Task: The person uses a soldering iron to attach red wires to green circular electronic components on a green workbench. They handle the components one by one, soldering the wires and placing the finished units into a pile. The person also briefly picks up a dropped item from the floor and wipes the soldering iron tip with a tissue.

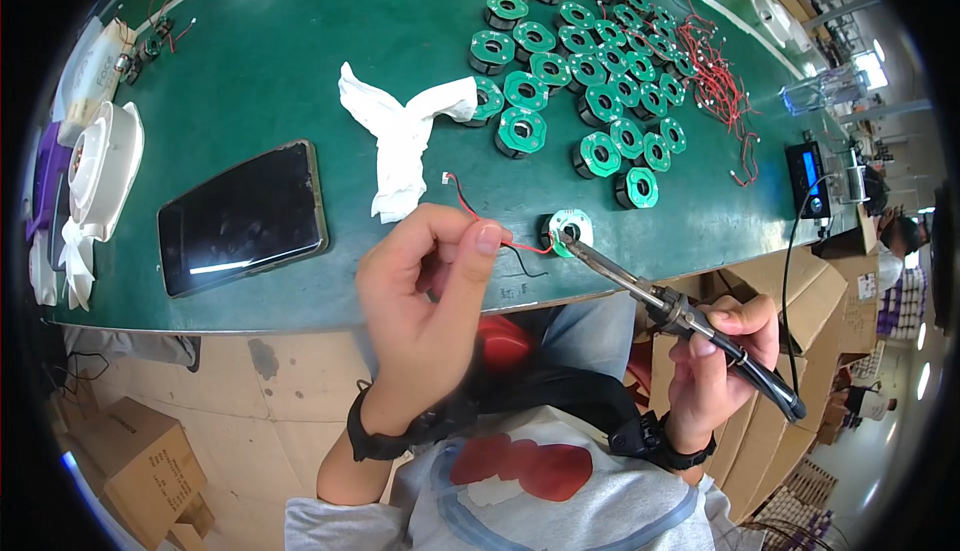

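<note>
In my right hand (715,361) is a soldering iron (640,288), gripped by its handle and slanting up to the left. Its tip meets a small round motor with a green circuit board (570,234) near the table's front edge. My left hand (430,276) pinches a thin red wire (530,247) between thumb and forefinger; one end reaches the board. The wire's other end, with a small white connector (446,179), sticks up above my fingers. A black wire (525,263) trails beside it on the green table (300,81).
Several motors with green boards (600,101) stand at the back right, beside a heap of red wires (715,76). A white cloth (395,141) lies mid-table, a dark phone (243,218) to its left. A soldering station (808,181) stands at the right edge; cardboard boxes (140,471) are below.
</note>
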The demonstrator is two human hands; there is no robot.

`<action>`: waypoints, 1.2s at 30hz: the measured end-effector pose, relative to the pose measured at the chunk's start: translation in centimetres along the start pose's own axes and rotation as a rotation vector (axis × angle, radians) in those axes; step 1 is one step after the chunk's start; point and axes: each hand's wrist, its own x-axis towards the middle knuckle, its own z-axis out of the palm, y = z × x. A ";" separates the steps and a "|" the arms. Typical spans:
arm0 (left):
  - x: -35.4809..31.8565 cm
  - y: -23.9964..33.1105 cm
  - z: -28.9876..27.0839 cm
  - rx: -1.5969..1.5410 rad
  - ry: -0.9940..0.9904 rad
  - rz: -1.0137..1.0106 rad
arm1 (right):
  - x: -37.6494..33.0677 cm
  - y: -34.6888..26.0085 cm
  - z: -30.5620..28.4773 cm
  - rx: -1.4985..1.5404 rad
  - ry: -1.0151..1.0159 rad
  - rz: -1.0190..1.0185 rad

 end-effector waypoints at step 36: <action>-0.2 1.9 -0.2 -0.204 0.123 -0.036 | 0.5 0.4 -1.5 0.115 0.162 -0.086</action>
